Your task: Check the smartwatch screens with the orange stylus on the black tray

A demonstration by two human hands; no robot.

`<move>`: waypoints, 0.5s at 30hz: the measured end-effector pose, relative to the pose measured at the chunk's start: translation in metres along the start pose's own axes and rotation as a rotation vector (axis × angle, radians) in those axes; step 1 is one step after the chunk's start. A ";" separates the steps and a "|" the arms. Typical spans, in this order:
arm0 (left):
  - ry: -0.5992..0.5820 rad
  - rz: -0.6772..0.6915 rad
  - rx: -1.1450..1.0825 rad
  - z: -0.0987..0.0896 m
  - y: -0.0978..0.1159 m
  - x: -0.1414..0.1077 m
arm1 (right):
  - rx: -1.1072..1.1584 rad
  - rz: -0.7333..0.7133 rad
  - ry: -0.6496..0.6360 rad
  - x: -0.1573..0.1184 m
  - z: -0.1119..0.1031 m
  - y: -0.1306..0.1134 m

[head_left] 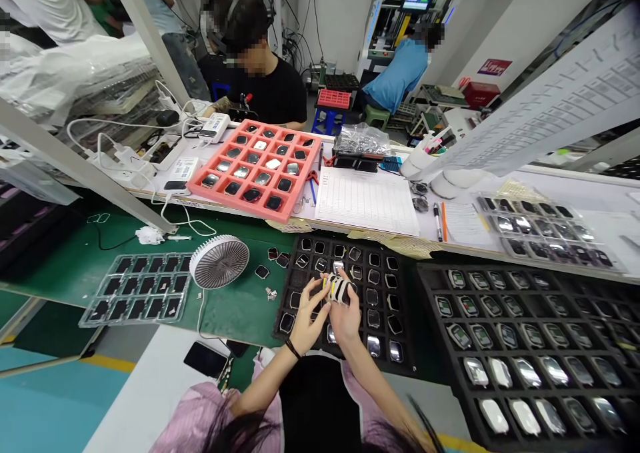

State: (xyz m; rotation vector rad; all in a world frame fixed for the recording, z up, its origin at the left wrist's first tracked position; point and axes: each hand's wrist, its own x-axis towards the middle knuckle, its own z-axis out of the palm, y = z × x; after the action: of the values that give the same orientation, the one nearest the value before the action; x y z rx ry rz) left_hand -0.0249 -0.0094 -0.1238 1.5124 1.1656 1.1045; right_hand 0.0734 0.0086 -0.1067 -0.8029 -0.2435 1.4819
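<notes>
Above a black foam tray (411,346) of square watch parts, my two hands meet at a small bundle of watch-sized pieces (341,289), banded in white and black with a bit of yellow. My right hand (346,316) is closed around this bundle from below and the right. The fingers of my left hand (309,313) pinch at its left side, by the yellow bit; a dark band circles that wrist. Exactly what the pieces are is too small to tell. Rows of watch parts with dark or shiny faces (373,298) lie in the tray's pockets around my hands.
Left of the tray stand a white fan (220,261) and a clear tray (186,312) of dark pieces. A pink tray (225,196) and a paper form (367,200) lie on the shelf. Another black tray (453,366) is at right. A co-worker (280,86) sits opposite.
</notes>
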 end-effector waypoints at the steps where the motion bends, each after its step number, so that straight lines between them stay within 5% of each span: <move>1: 0.015 0.006 -0.004 -0.001 0.001 0.001 | 0.002 0.011 -0.005 0.000 0.000 0.000; 7: 0.016 -0.015 -0.087 -0.003 -0.004 -0.003 | -0.061 0.047 -0.001 -0.003 -0.002 0.002; 15: -0.094 -0.217 -0.276 -0.002 -0.034 -0.018 | -0.101 0.141 0.006 -0.001 -0.013 0.012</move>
State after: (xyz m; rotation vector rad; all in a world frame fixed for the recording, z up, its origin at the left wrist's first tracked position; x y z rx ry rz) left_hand -0.0360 -0.0216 -0.1590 1.1832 1.0382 0.9908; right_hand 0.0719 0.0025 -0.1229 -0.9203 -0.2632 1.6093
